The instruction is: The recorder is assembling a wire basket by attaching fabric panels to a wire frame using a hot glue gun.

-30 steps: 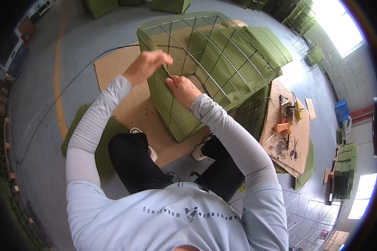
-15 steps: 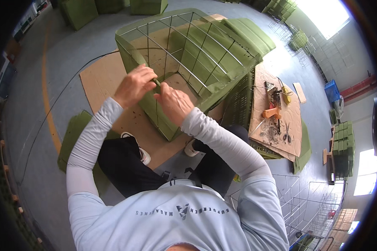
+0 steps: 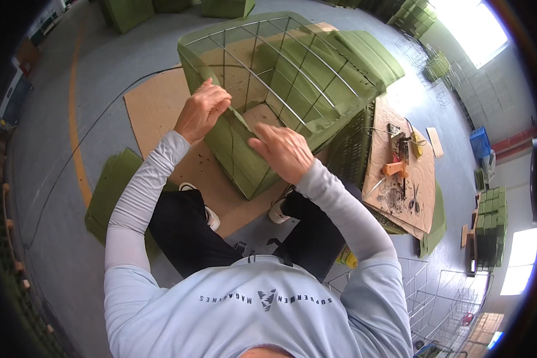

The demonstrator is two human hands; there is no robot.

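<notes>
Floor: grey concrete floor [image 3: 101, 77] ran under everything, a yellow line [image 3: 73, 107] painted along it and a thin dark cable [image 3: 71, 158] curving across.
Cardboard sheet: a brown cardboard sheet [image 3: 155, 107] lay flat on the floor beneath the person and the frame.
Wire frame: a box-shaped wire frame [image 3: 280, 71] stood on the cardboard right in front of the person, wrapped in green fabric [image 3: 238, 161] on its near sides, its bare rods showing across the top.
Person: seated or crouched at the frame's near corner, in a pale long-sleeved top, dark trousers and white shoes.
Work board: a second brown board [image 3: 400, 179] lay to the person's right on a dark crate, carrying an orange-handled tool [image 3: 394, 169], scissors [image 3: 413, 203] and small scraps.
Green stacks: folded green pieces [image 3: 110, 191] lay on the floor at the left; more green bundles [image 3: 489, 227] were stacked far right.
Left hand: the left hand [image 3: 201, 110] was curled at the frame's upper near edge, fingers pressed together, pinching the green fabric there.
Right hand: the right hand [image 3: 283, 152] lay on the fabric at the near corner, fingers spread and pressing flat; whether it gripped anything beneath, I could not tell.
</notes>
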